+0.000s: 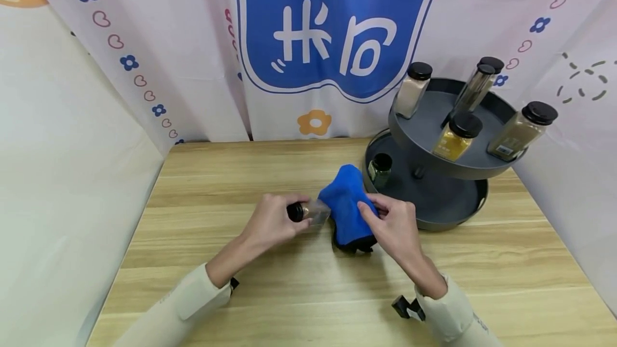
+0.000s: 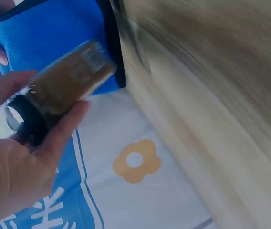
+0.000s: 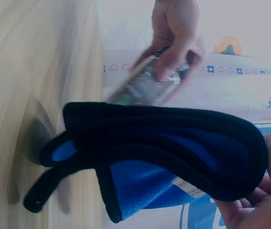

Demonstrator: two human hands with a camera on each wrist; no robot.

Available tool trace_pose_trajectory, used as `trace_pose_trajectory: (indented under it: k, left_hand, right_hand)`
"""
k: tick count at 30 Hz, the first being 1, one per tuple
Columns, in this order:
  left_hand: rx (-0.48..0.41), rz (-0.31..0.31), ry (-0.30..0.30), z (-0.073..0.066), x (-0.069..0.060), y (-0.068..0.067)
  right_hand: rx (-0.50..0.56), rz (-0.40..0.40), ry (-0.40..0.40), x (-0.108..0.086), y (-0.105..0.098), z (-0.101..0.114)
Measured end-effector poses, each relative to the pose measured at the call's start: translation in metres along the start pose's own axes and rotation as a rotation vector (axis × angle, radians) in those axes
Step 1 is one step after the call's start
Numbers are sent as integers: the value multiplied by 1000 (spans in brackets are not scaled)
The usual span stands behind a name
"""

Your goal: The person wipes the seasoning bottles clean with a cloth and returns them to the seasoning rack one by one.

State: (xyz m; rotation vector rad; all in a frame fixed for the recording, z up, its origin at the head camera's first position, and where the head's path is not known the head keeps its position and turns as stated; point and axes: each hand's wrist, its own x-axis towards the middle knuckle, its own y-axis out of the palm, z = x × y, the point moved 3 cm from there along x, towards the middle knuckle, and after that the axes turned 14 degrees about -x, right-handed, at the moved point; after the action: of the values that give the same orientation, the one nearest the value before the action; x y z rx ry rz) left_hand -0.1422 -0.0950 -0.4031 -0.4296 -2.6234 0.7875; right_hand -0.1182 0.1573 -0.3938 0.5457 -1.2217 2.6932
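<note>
My left hand [image 1: 272, 222] grips a small clear spice jar [image 1: 315, 212] with a black lid, tilted on its side above the table. The left wrist view shows brown contents in the jar [image 2: 73, 78], a label near its base, and the thumb and fingers around its lid end. Beside the jar's base hangs a blue cloth [image 1: 348, 202] with black edging, which my right hand [image 1: 395, 226] pinches at its right side. In the right wrist view the cloth [image 3: 150, 191] is folded over, with a small white tag; it partly hides the jar.
A dark grey two-tier round rack [image 1: 419, 149] stands at the back right of the wooden table [image 1: 212, 186]. Its upper tier bears several black-lidded jars, one a yellow jar [image 1: 452, 143]. A dark green jar [image 1: 380, 170] stands on the lower tier. A printed curtain [image 1: 202, 58] hangs behind.
</note>
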Motion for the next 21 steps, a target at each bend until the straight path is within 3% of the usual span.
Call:
trace_pose_trajectory:
  k: [5,10,13,21]
  left_hand:
    - [-112,-100,137,-3,-2,-7]
    - [-274,-133,266,-4,-5,-9]
    - [-382,-125,274,-4,-6,-8]
    - [-649,-99,223,-6,-6,-5]
  right_hand:
    - [-4,-110,-50,0,0,0]
    - [40,-182,-62,1,-2,-1]
    - [83,-209,-56,1,-4,0]
    - [240,-235,-36,-2,-14,15]
